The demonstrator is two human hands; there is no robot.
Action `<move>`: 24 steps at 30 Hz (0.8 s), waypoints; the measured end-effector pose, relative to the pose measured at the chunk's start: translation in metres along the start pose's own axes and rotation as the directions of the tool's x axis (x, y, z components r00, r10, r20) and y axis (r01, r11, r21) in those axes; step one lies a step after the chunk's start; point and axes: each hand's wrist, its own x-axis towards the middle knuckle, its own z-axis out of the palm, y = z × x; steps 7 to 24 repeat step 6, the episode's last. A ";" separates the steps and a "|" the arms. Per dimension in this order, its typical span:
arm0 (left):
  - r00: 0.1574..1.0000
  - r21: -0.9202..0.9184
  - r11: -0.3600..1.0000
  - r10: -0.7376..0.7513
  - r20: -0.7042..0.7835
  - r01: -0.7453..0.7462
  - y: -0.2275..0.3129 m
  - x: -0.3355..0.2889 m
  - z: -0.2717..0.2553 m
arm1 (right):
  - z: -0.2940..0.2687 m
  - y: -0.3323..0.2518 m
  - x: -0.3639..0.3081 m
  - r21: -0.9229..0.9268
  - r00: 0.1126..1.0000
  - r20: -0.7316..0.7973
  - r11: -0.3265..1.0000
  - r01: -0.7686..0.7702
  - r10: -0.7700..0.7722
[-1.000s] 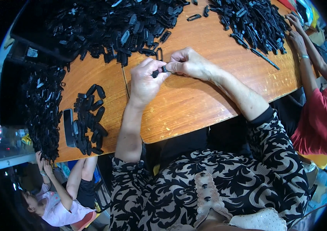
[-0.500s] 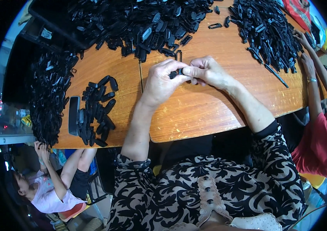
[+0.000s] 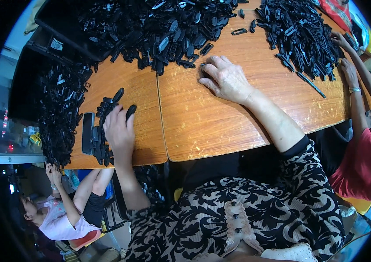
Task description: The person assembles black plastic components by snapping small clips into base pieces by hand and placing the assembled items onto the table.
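Observation:
My left hand [image 3: 121, 133] lies over a small heap of black plastic pieces [image 3: 102, 114] at the left. Its fingers are stretched and slightly apart, and I see nothing held in them, though the palm side is hidden. Farther right, my right hand [image 3: 228, 82] rests low above the table with bent fingers. A dark bit of a black plastic part [image 3: 202, 67] shows at its fingertips, just in front of the large pile of black plastic pieces [image 3: 163, 35]. Most of that part is covered by the fingers.
A dark phone-like slab [image 3: 88, 133] lies left of the small heap. More black parts are piled at the left edge [image 3: 61, 113] and far right [image 3: 299, 39], where a thin dark rod [image 3: 311, 84] juts out. A seam [image 3: 161, 109] divides the wooden table. Co-workers sit at both sides.
My hands were together around a small black piece; they have parted. The left moved left and down onto the small heap. The right moved slightly up to where a black frame lay.

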 end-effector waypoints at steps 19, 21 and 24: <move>0.988 0.091 0.984 -0.154 -0.002 0.153 -0.010 -0.046 -0.023 | 0.009 0.002 -0.003 0.053 0.997 0.050 0.996 -0.067 0.064; 0.988 0.091 0.984 -0.154 -0.002 0.153 -0.010 -0.046 -0.023 | 0.009 0.002 -0.003 0.053 0.997 0.050 0.996 -0.067 0.064; 0.988 0.091 0.984 -0.154 -0.002 0.153 -0.010 -0.046 -0.023 | 0.009 0.002 -0.003 0.053 0.997 0.050 0.996 -0.067 0.064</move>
